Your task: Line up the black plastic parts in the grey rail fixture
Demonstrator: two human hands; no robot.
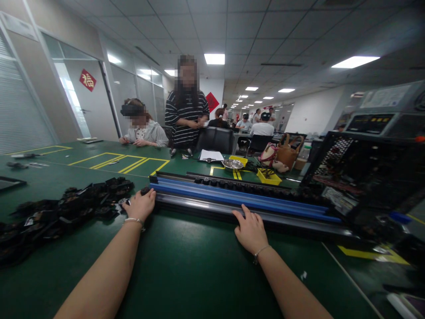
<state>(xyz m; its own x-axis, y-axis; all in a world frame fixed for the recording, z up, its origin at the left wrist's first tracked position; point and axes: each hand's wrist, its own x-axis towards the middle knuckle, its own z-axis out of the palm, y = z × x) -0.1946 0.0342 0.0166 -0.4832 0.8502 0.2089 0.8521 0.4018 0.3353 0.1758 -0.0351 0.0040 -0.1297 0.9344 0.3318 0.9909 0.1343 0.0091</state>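
Across the green table lies a long rail assembly with a dark, shiny front strip. A long blue strip runs along behind it. My left hand is at the rail's left end, its fingers closed on a small black part that is mostly hidden. Halfway along the front strip, my right hand rests with fingers stretched out and apart, the tips at the strip's front edge. To the left of my left hand is a heap of black plastic parts.
An open computer case stands at the right. Behind the rail are a metal bowl, a yellow tray and white paper. Two people are across the table, one seated, one standing.
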